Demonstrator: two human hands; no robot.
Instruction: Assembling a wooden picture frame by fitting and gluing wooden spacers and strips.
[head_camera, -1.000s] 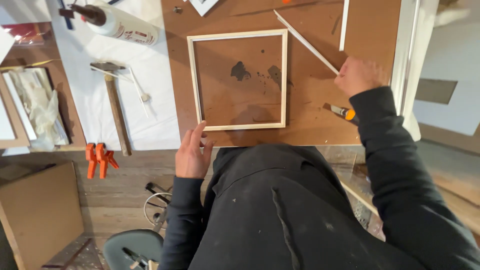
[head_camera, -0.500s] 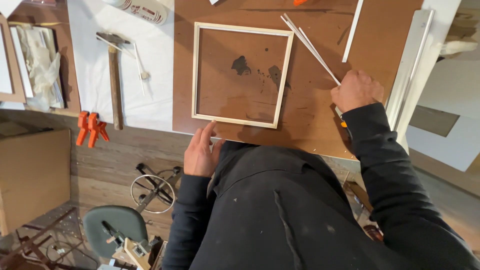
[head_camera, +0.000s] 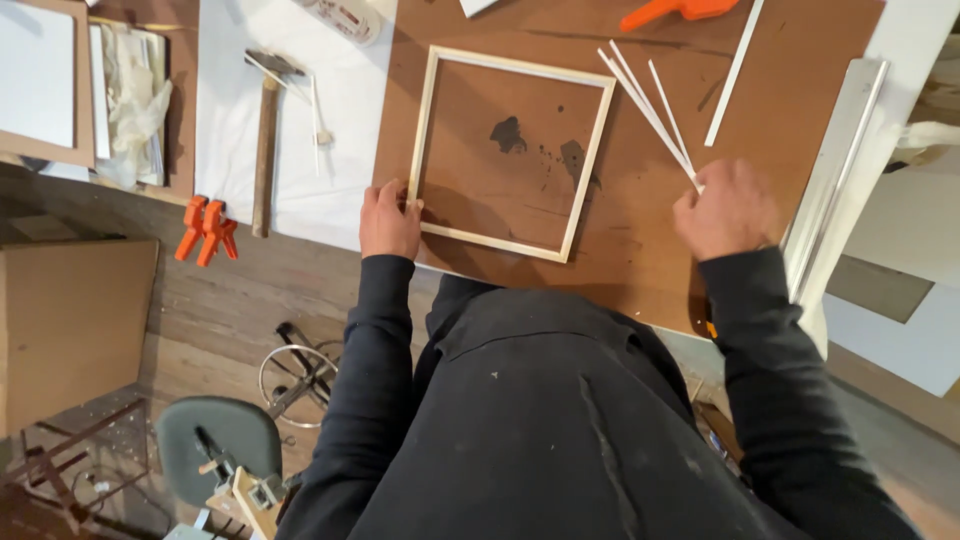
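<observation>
A square frame of pale wooden strips (head_camera: 510, 152) lies flat on a brown board (head_camera: 640, 230). My left hand (head_camera: 390, 217) rests on the frame's near left corner, its fingers pressing the strip. My right hand (head_camera: 725, 208) is closed around the near ends of several thin white strips (head_camera: 650, 110), which fan out across the board to the right of the frame. Dark stains show on the board inside the frame.
A hammer (head_camera: 265, 140) lies on white paper (head_camera: 235, 150) to the left, with orange clamps (head_camera: 205, 230) at the table edge. Another white strip (head_camera: 733, 72), a long metal ruler (head_camera: 830, 180) and an orange tool (head_camera: 675, 12) lie to the right. Below are a cardboard box (head_camera: 70, 320) and a stool (head_camera: 215, 440).
My left hand has moved from the table edge onto the frame's corner. My right hand now grips several white strips instead of one.
</observation>
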